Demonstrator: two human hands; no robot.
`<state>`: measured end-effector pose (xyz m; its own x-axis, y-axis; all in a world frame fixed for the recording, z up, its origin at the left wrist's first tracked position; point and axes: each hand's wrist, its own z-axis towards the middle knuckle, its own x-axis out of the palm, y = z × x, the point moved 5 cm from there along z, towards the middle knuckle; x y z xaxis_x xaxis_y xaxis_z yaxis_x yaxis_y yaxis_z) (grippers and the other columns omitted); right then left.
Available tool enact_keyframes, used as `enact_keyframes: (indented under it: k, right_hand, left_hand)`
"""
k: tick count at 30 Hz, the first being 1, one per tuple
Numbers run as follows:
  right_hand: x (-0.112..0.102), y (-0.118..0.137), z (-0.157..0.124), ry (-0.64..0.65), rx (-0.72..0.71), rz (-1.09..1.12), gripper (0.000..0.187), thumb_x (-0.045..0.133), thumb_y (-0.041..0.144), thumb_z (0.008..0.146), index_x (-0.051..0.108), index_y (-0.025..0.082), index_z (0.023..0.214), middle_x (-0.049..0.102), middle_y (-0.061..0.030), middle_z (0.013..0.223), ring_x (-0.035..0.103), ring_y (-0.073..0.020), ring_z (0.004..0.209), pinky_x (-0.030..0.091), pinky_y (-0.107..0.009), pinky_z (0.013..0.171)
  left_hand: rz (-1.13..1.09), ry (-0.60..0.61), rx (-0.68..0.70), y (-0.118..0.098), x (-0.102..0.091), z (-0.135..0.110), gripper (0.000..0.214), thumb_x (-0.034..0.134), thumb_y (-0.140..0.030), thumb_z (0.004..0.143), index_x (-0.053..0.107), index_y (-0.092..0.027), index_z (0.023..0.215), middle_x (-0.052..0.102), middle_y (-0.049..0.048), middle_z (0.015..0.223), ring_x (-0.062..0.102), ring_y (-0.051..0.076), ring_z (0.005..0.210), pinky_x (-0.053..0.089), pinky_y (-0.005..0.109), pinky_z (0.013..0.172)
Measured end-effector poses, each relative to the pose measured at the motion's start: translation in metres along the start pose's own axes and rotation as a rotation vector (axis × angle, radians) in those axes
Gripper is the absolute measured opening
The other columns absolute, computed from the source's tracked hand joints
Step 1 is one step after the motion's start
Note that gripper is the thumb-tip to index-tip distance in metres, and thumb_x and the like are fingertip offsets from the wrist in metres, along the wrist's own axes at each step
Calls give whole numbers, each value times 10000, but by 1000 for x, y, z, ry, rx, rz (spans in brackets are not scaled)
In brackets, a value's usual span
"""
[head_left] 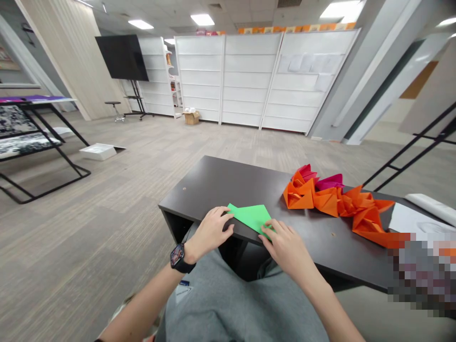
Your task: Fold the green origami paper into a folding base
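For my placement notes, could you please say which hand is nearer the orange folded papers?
Right. The right hand is at the right end of the green paper, left of the orange folded papers; the left hand is farther left, at the other end.

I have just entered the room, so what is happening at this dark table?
A person has both hands at a piece of green paper near the front edge of the dark table. The left hand is at its left end, the right hand at its right corner. Orange folded papers and magenta ones stand to the right.
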<state>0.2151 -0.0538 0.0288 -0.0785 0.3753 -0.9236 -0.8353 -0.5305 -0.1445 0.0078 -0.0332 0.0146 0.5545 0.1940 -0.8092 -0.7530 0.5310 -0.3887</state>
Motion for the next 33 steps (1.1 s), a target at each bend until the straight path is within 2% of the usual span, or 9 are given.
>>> enact_keyframes:
  k: [5,9,13,16,18,20,26,29,33]
  right_hand:
    - [5,-3,1,10,-9,4,282,415,222,1018,691,199,1070,681,-86,964,628,-222,867,487,-352,717]
    - [6,-3,-2,3,-7,52,290,408,201,1019,682,189,1111,693,-85,1000,637,-219,907,501,-354,776]
    - [4,-7,-14,-17,8,203,275,426,266,1025,686,209,1091,691,-76,1099,645,-212,978,512,-353,847]
    - [2,-22,-31,-83,160,277,300,454,361,1012,651,200,1172,662,-102,1180,638,-241,1036,516,-381,893]
    - [1,-38,-46,-150,346,229,356,474,411,991,635,170,1199,666,-128,1122,632,-287,1010,515,-433,883]
    - [4,-46,-57,-131,445,203,390,519,457,956,650,163,1176,668,-131,1068,627,-311,960,514,-462,855]
    - [14,-52,-59,-94,554,390,453,597,503,890,649,193,1216,655,-103,1096,633,-279,974,513,-431,887]
    - [19,-58,-53,-124,631,475,529,621,510,848,627,177,1258,672,-99,1079,641,-247,859,527,-419,832]
    - [25,-63,-45,-123,659,589,556,640,484,791,633,167,1248,711,-84,1021,602,-208,713,531,-394,746]
  left_hand:
    - [-8,-5,-12,1,-1,1,363,611,-219,882,601,-202,1244,603,98,1317,570,257,1248,462,454,1111]
    - [-12,-57,-84,8,-3,1,449,624,-243,888,546,-169,1324,592,127,1367,560,266,1278,438,474,1131]
    - [-25,-3,-104,13,-1,1,299,646,-322,911,668,-187,1177,650,101,1319,569,266,1282,336,530,1190]
    - [-56,11,-116,14,-1,1,196,666,-336,907,730,-204,1038,658,87,1284,591,254,1235,359,508,1170]
    - [-70,5,-123,13,-2,1,207,695,-310,888,726,-199,1059,651,90,1250,601,249,1180,440,457,1095]
    - [-67,7,-129,11,-3,1,239,720,-293,867,710,-193,1084,648,85,1189,605,247,1104,495,420,997]
    - [-101,50,-142,5,-6,1,142,719,-262,861,630,-194,950,646,40,1002,588,230,951,486,394,867]
    - [-180,54,-188,8,-7,2,184,726,-228,843,585,-204,959,650,22,972,597,222,925,491,387,848]
    - [-265,41,-169,9,-9,4,276,732,-177,823,566,-220,1040,685,21,1077,616,232,1058,453,459,1022]
